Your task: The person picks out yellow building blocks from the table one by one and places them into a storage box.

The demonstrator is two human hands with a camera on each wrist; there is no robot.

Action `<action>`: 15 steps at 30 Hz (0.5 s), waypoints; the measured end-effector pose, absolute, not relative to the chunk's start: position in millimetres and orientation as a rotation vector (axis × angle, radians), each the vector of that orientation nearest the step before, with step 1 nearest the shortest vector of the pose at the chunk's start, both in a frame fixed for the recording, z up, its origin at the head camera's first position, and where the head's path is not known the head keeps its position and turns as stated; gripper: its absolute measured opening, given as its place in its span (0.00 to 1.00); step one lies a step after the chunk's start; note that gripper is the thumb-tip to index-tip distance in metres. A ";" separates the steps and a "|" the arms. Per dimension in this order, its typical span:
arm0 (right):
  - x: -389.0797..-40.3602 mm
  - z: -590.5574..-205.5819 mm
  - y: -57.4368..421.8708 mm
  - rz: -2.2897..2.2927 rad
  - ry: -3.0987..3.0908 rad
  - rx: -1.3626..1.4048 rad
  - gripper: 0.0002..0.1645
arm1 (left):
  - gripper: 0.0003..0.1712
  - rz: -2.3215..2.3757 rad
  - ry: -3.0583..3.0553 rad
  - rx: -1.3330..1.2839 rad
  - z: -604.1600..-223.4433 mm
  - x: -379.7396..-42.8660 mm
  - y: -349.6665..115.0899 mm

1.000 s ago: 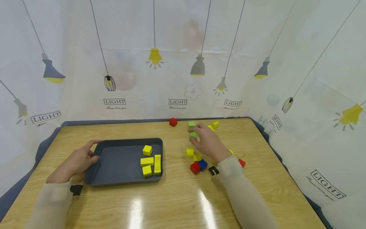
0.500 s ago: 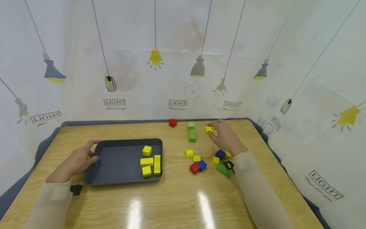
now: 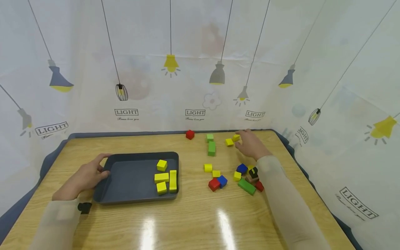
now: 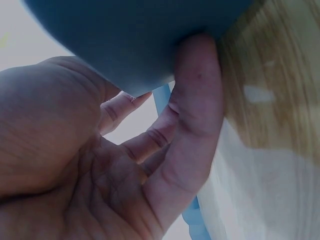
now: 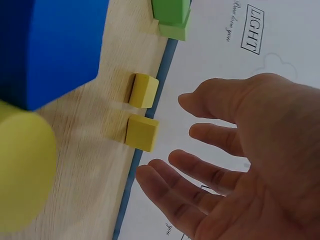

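My left hand (image 3: pixel 85 177) grips the left edge of a dark grey tray (image 3: pixel 131 180), thumb over the rim. In the left wrist view its fingers (image 4: pixel 192 110) curl against the tray's outer wall (image 4: pixel 130 45). Several yellow blocks (image 3: pixel 161 177) lie in the tray's right part. At the back right, my right hand (image 3: pixel 251 145) hovers beside a yellow block (image 3: pixel 236 138), with another yellow block (image 3: pixel 229 142) just left of it. The right wrist view shows this hand (image 5: pixel 230 165) with spread fingers, holding nothing, apart from both blocks.
Green blocks (image 3: pixel 211 148) and a red block (image 3: pixel 190 134) stand near the back edge. Closer in are a red block (image 3: pixel 214 184), blue blocks (image 3: pixel 242 169), a yellow cylinder (image 3: pixel 208 168) and a long green block (image 3: pixel 246 186). A printed curtain (image 3: pixel 162 104) surrounds the table.
My right hand has moved right, from over the green blocks, past the first back yellow block to the second. The left hand and tray have stayed in place.
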State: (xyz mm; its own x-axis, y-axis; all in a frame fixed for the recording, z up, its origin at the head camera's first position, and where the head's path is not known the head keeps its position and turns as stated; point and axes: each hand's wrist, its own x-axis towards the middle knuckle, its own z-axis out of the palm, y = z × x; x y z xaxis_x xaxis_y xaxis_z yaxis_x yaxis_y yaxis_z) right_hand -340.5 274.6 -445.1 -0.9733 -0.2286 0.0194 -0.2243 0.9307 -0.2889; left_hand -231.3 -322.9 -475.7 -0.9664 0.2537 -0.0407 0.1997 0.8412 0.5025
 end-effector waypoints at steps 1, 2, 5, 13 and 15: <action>-342.7 -445.3 273.6 -0.456 3.060 -0.355 0.32 | 0.40 0.781 2.910 0.361 -476.0 -231.4 -323.1; -345.2 -445.7 272.7 -0.459 3.050 -0.351 0.33 | 0.40 0.784 2.910 0.363 -476.4 -231.5 -323.3; -352.4 -447.3 270.0 -0.476 3.016 -0.341 0.34 | 0.40 0.782 2.912 0.366 -477.2 -231.7 -323.9; -370.0 -453.3 266.9 -0.445 2.966 -0.317 0.34 | 0.40 0.791 2.907 0.349 -476.7 -231.7 -323.9; -372.7 -453.4 265.0 -0.441 2.953 -0.331 0.34 | 0.40 0.791 2.909 0.348 -476.9 -231.5 -324.3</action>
State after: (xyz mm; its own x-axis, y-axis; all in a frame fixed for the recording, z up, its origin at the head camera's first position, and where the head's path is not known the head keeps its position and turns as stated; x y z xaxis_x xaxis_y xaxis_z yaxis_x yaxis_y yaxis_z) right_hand -372.7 265.0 -453.4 -0.9663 -0.2360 -0.1028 -0.1956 0.9328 -0.3026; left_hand -231.5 -324.3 -476.9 -0.9681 0.2471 -0.0424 0.1916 0.8382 0.5106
